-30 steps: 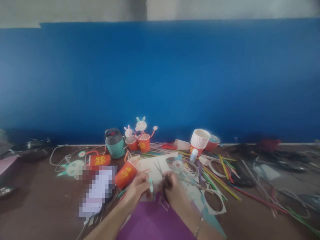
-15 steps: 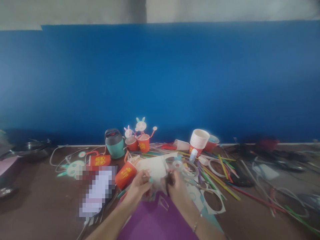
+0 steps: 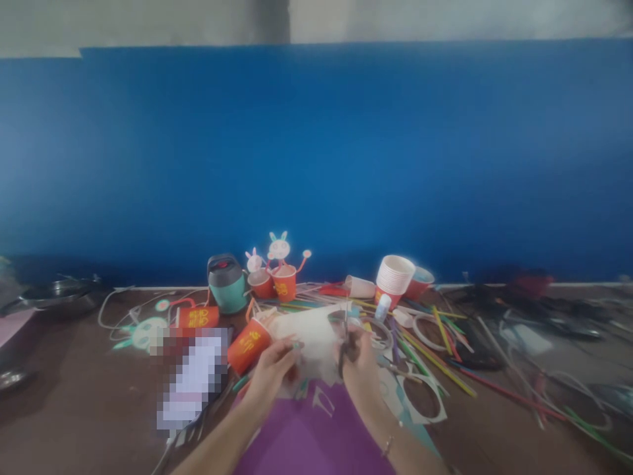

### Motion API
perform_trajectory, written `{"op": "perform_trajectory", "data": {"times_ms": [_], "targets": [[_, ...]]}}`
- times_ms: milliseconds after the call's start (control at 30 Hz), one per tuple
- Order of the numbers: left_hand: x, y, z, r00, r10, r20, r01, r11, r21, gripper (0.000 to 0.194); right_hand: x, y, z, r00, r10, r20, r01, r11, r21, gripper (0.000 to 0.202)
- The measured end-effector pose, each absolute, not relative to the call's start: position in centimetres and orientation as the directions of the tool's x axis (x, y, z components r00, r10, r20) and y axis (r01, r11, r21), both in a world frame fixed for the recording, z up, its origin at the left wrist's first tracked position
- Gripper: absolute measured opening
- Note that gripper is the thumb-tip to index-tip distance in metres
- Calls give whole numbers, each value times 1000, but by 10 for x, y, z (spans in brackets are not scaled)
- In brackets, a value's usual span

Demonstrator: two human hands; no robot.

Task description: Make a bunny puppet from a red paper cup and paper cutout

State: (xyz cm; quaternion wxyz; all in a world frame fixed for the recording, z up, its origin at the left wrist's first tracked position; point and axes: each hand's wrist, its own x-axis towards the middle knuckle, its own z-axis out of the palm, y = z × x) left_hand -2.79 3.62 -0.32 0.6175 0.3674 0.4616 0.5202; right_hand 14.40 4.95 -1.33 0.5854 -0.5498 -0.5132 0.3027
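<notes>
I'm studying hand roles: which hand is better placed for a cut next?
Probably the right hand: it holds the scissors, pointing forward, while the left hand seems to pinch a small, mostly hidden piece.

A thin, silvery bracelet point(image 3: 388, 446) circles the right wrist point(image 3: 372, 422), and both forearms point(image 3: 230, 425) are bare.

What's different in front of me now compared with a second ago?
Your right hand has moved right and slightly farther from you, still holding the scissors, whose blades now point ahead instead of angling left. Your left hand, the teal container and the stacked cups stayed roughly put.
</notes>
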Motion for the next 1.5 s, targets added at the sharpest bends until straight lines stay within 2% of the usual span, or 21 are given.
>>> {"op": "perform_trajectory", "data": {"times_ms": [100,267,367,733,1500], "targets": [[-28,37,-5,23,982,-186,-311,184,932,50,141,41,-8,172,948,266,218,227,-949,35],[-27,35,0,-1,985,-171,-332,161,929,46,132,28,3,-217,961,171,218,218,-951,18],[-26,33,4,-18,990,-143,-342,128,931,41,130,25,5,-314,941,129,245,211,-946,13],[-20,26,5,-15,967,-254,-323,235,917,40,130,25,0,-332,938,103,339,220,-914,17],[-17,23,-3,-17,966,-258,-356,235,904,42,128,25,6,-320,943,90,356,208,-911,12]]}}
